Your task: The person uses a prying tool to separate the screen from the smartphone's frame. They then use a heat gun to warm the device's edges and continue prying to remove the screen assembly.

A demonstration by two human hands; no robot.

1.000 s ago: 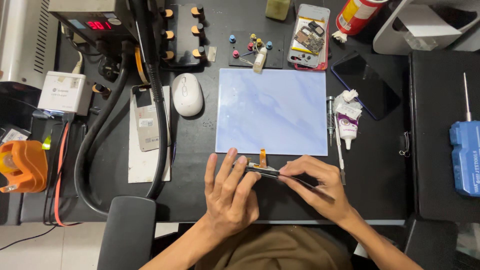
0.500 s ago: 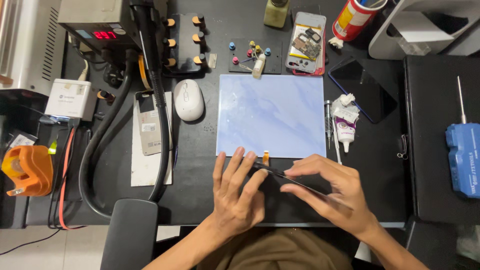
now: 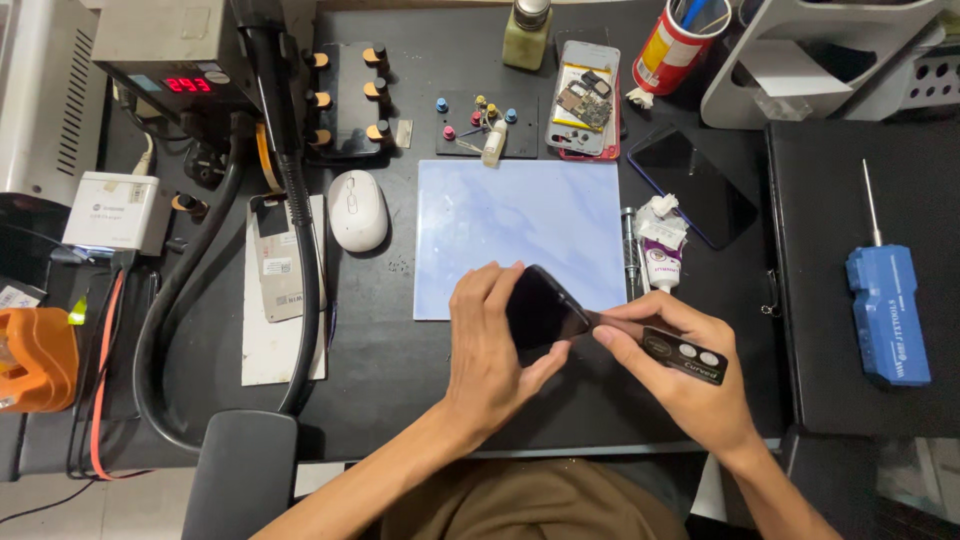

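The left hand [image 3: 490, 345] has tilted the dark phone [image 3: 542, 312] up off the desk [image 3: 390, 360], gripping it, while the right hand [image 3: 680, 375] now pinches a flat black tool [image 3: 685, 355] at its edge

Two hands show at the bench, the left hand [image 3: 497, 345] and the right hand [image 3: 672, 372], with one dark phone [image 3: 541, 309] and one flat black tool [image 3: 682, 354] between them. On the table lie one pale blue mat [image 3: 520, 235], one white mouse [image 3: 357, 209], one opened phone [image 3: 585, 99], one dark screen panel [image 3: 692, 185], one white tube [image 3: 660, 250] and one phone back cover [image 3: 276, 256]. There are also one glass bottle [image 3: 527, 32], one red can [image 3: 676, 42], one blue screwdriver [image 3: 887, 304], one orange box [image 3: 36, 358] and six orange-tipped knobs [image 3: 346, 97] on a black rack.
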